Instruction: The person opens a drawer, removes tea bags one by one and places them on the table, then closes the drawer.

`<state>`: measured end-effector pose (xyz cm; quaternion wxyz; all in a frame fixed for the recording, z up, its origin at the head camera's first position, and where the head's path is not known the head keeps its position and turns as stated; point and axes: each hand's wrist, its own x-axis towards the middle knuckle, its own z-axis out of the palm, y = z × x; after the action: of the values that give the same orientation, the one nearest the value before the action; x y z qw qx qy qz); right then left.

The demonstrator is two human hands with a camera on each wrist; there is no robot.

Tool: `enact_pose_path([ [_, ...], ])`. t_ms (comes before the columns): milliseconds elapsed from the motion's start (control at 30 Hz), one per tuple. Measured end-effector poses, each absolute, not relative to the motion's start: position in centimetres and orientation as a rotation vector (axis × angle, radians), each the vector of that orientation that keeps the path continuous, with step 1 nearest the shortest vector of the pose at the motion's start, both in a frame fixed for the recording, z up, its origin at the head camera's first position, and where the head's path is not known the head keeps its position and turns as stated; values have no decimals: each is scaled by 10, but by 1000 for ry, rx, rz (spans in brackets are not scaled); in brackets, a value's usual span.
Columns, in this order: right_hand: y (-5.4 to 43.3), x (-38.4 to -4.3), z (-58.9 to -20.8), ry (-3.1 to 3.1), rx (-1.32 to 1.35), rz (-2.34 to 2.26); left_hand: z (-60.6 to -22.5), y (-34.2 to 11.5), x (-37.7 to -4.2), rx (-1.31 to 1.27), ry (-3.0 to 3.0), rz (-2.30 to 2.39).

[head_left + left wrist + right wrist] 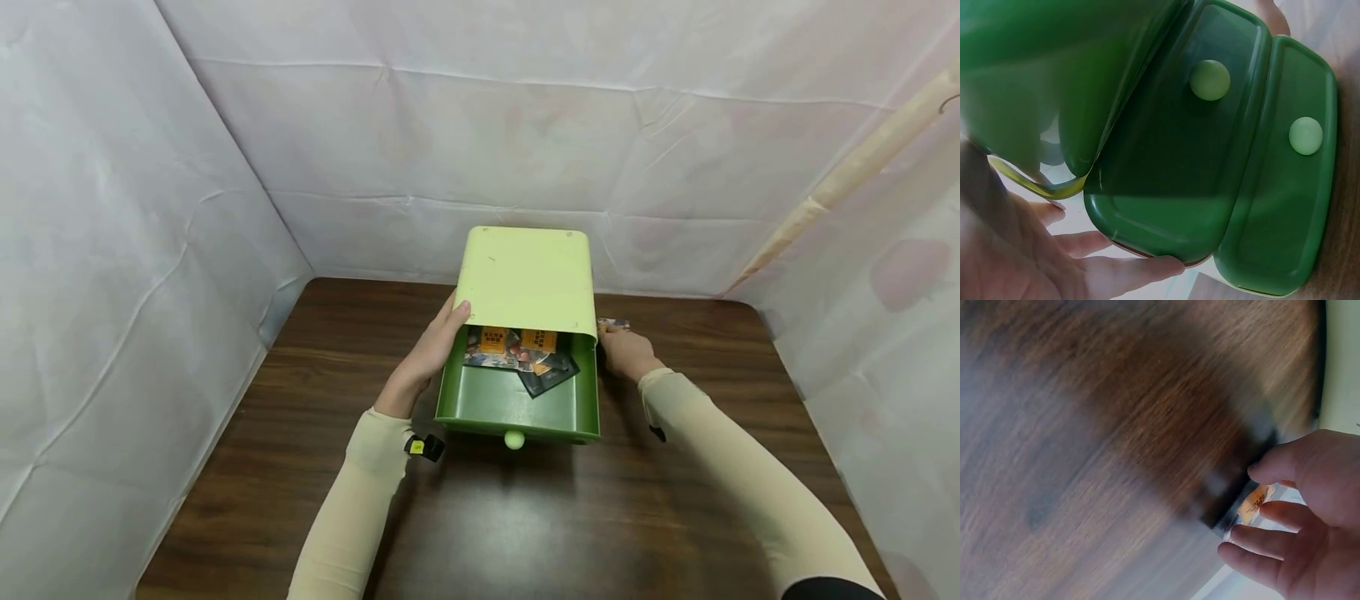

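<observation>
A light-green drawer cabinet (pixel 528 279) stands at the back of the table. Its dark-green top drawer (pixel 517 408), with a round knob (pixel 513 439), is pulled out. Inside lie several small printed packets (pixel 551 377), some with orange labels, one showing a black side. My left hand (pixel 435 346) rests against the cabinet's left side, its straight fingers (pixel 1138 272) along the wall. Right of the cabinet, my right hand (pixel 628 352) pinches a packet (pixel 1250 503) with a printed face and dark edge between thumb and fingers. The cabinet hides part of it.
Below the open drawer are two closed drawers with round knobs, the middle drawer (pixel 1166 144) and the bottom drawer (pixel 1285 181). A dark wooden table (pixel 300 500) lies under everything. White sheeting (pixel 420 150) hangs behind and on both sides.
</observation>
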<state>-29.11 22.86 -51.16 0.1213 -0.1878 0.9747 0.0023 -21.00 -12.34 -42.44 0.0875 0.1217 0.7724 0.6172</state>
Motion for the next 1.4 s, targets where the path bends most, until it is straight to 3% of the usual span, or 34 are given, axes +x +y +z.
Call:
enact_pose_path([
  [233, 230, -285, -495, 2875, -524, 1, -423, -126, -215, 369, 2308, 1832],
  [800, 235, -232, -376, 2740, -525, -14, -423, -127, -225, 363, 2301, 1866],
  [1100, 204, -171, -324, 3105, -825, -86, -419, -130, -227, 379, 2287, 1886],
  [1400, 168, -147, -325, 3187, -1449, -378, -394, -127, -213, 355, 2245, 1876],
])
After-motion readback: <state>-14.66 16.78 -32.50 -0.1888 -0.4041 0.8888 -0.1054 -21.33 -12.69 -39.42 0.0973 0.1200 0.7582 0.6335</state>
